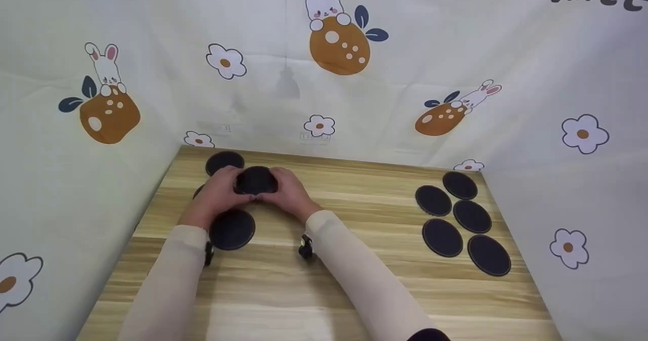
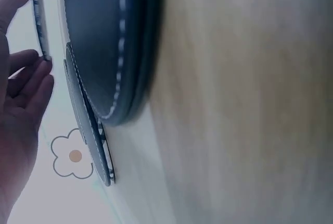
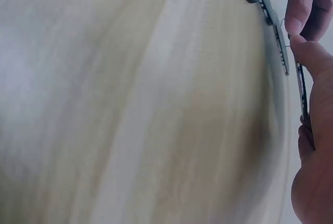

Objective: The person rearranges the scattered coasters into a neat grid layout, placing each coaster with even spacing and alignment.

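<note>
In the head view, my left hand (image 1: 217, 189) and right hand (image 1: 291, 194) grip a round black coaster (image 1: 257, 180) between them, above the far left of the worktop (image 1: 344, 179); if either side loosened, I judge it could tip and fall. The left wrist view shows it edge-on, beyond a stitched coaster (image 2: 99, 41) that I might nudge askew by dipping too low. In the right wrist view, my hands meet at its near edge, where uneven pressure might make it slip.
</note>
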A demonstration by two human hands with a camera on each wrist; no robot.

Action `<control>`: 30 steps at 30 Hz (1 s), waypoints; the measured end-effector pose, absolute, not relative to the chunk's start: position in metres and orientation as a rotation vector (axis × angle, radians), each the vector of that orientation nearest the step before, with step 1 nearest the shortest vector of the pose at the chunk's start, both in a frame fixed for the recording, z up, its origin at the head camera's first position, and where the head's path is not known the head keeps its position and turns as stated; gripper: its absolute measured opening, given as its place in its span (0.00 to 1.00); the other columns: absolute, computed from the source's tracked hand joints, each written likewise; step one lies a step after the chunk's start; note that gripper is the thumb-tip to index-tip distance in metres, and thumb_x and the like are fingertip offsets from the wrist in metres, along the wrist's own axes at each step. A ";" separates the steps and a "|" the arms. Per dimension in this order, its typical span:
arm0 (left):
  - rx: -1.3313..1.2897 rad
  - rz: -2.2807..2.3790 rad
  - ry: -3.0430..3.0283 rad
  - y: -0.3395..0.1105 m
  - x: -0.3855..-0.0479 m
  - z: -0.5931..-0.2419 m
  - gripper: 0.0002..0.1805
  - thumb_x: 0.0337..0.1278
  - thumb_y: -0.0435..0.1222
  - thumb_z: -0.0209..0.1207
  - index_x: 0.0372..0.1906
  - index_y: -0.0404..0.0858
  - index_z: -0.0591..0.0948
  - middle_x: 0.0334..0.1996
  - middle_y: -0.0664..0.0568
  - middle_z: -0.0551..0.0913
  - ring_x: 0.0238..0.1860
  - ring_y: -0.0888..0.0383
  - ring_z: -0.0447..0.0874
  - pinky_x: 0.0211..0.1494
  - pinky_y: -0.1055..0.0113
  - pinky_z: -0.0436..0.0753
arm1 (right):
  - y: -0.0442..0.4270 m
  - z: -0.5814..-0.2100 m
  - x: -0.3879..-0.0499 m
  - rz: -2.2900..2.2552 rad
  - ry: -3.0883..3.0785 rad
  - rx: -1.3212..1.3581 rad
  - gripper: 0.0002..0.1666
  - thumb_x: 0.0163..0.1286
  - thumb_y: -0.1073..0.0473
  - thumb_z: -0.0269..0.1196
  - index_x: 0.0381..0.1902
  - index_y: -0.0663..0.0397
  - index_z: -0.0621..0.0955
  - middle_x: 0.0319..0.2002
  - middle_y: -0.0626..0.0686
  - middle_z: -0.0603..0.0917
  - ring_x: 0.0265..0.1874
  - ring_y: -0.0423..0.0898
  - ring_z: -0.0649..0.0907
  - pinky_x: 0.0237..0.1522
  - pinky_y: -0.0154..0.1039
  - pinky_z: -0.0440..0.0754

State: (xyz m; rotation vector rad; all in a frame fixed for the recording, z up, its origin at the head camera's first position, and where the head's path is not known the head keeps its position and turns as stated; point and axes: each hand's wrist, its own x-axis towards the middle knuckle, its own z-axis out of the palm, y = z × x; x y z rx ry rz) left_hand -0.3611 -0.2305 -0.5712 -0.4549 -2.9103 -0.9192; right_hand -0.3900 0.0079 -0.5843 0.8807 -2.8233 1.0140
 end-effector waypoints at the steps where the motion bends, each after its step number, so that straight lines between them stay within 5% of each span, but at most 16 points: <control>1: -0.455 -0.924 -2.902 -0.230 -0.361 -0.570 0.47 0.59 0.46 0.80 0.75 0.23 0.75 0.69 0.29 0.78 0.72 0.34 0.75 0.78 0.37 0.72 | 0.010 -0.582 -0.390 1.022 -2.817 0.885 0.44 0.71 0.44 0.79 0.76 0.61 0.79 0.72 0.59 0.81 0.73 0.53 0.78 0.78 0.43 0.72; 30: -0.449 -0.942 -2.931 -0.177 -0.385 -0.549 0.45 0.65 0.48 0.77 0.79 0.30 0.74 0.75 0.34 0.75 0.77 0.37 0.71 0.81 0.39 0.69 | 0.063 -0.564 -0.405 1.134 -2.817 0.747 0.49 0.72 0.43 0.78 0.81 0.60 0.74 0.78 0.59 0.76 0.79 0.52 0.73 0.82 0.46 0.67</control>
